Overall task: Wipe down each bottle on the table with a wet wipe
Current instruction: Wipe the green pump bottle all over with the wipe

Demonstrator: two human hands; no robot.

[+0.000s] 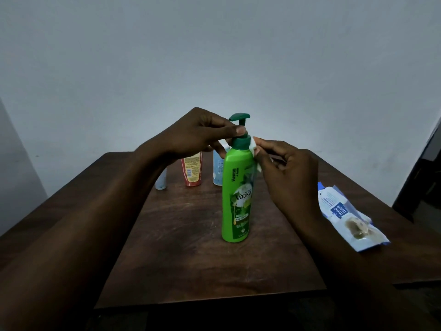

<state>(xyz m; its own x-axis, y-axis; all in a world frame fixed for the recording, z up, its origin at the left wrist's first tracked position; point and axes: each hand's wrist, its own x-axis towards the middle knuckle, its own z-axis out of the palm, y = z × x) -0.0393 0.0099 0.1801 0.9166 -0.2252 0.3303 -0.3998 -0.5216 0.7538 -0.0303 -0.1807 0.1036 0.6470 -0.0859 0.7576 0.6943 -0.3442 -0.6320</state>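
A tall green pump bottle (236, 199) stands upright in the middle of the dark wooden table (191, 259). My left hand (198, 134) grips its neck just under the pump head. My right hand (286, 168) presses a small white wet wipe (254, 149) against the bottle's right shoulder. Behind the green bottle stand a red bottle (192, 172), a pale blue bottle (217, 170) and a greyish bottle (161, 180), each partly hidden by my left hand and forearm.
A blue and white pack of wet wipes (346, 213) lies flat on the table's right side. A plain wall rises behind the table. A dark object stands at the far right edge of the view.
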